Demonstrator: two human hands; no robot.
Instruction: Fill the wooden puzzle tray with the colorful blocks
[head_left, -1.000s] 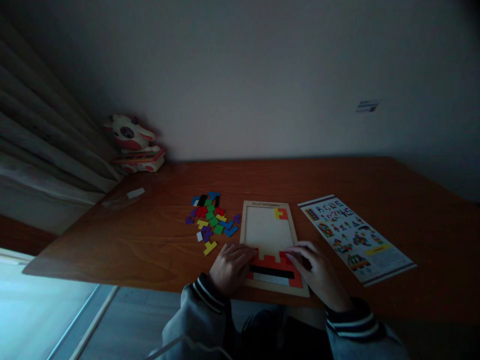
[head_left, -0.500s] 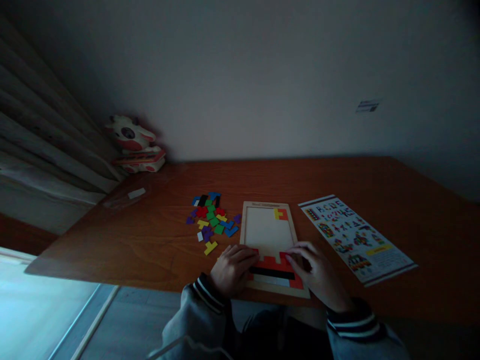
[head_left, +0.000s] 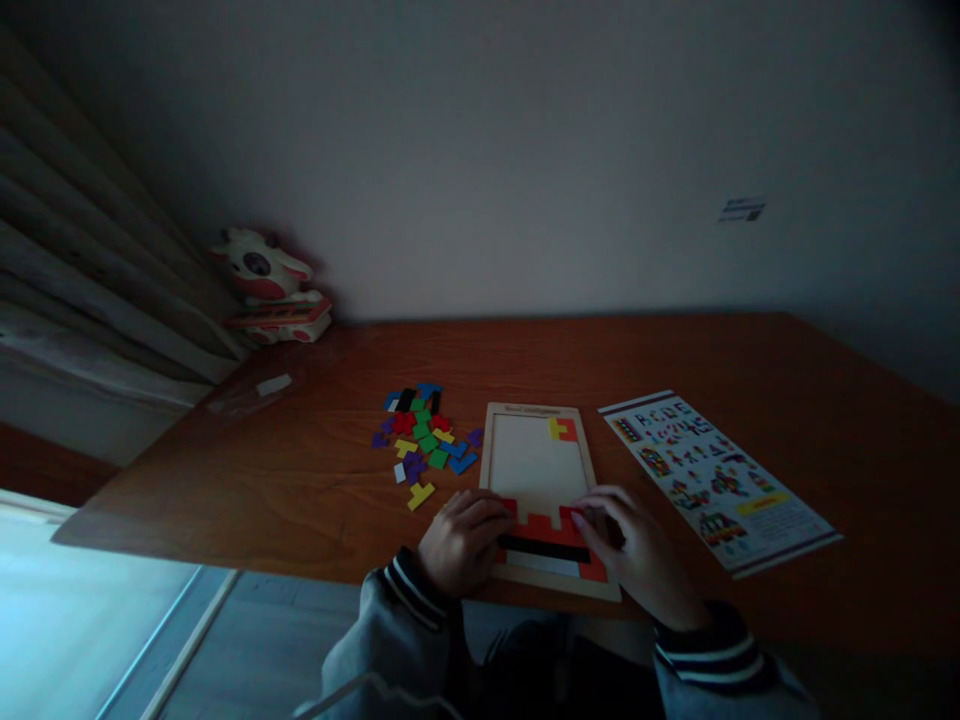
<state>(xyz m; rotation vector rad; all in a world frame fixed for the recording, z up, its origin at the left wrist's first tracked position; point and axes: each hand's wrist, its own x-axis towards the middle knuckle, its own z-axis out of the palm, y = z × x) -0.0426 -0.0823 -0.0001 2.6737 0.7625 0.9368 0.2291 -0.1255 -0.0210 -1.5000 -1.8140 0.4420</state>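
The wooden puzzle tray (head_left: 486, 450) lies on the table in front of me. My left hand (head_left: 463, 540) is closed over its near left side, fingertips on a red puzzle piece (head_left: 510, 507). On the near right side, my right hand (head_left: 634, 545) pinches another red puzzle piece (head_left: 566, 516) between thumb and forefinger. Between the hands sits a row of red pieces (head_left: 536, 528), with a long black strip (head_left: 546, 548) just below it. A yellow piece (head_left: 558, 429) rests in the tray's far right corner beside an orange-red one. My fingers partly cover the pieces they touch.
Loose coloured puzzle pieces (head_left: 427, 442) are heaped left of the tray. A printed pattern sheet (head_left: 712, 480) lies to the right. A cow-shaped toy (head_left: 274, 285) stands at the back left, with a clear plastic bag (head_left: 251, 395) nearby. The table's front edge runs just below the tray.
Both hands stay at almost the same spots on the red pieces. The view has shifted very slightly; the other things keep their places.
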